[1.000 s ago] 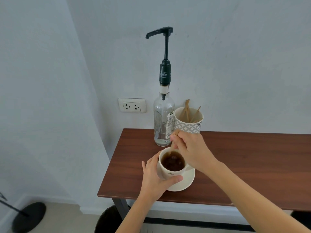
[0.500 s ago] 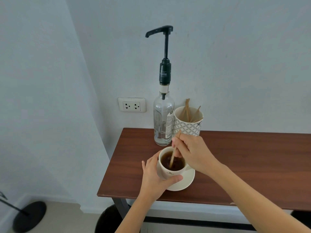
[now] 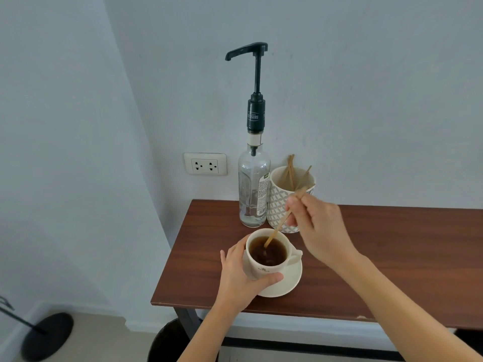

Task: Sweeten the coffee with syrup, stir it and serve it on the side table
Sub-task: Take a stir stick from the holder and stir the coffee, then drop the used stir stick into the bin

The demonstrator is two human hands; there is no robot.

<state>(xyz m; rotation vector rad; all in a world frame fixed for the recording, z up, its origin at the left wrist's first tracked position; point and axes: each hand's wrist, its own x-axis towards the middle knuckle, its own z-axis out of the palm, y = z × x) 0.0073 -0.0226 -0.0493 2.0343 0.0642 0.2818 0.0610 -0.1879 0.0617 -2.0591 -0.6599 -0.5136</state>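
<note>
A cream cup (image 3: 264, 269) full of dark coffee stands on a cream saucer (image 3: 288, 282) near the front left of the brown table (image 3: 392, 257). My left hand (image 3: 240, 275) wraps around the cup's left side. My right hand (image 3: 317, 226) pinches a thin wooden stir stick (image 3: 278, 227), tilted, with its lower tip dipped in the coffee. Behind the cup stands a clear glass syrup bottle (image 3: 253, 189) with a tall black pump.
A patterned white mug (image 3: 279, 202) holding several wooden stir sticks stands right of the bottle, against the wall. A wall socket (image 3: 205, 163) sits left of the bottle. A black stand base (image 3: 47, 335) lies on the floor at lower left, and a dark round object (image 3: 167, 340) under the table.
My right hand has lifted up and to the right, raising the stick so that only its tip stays in the coffee. My left hand and the cup have not moved.
</note>
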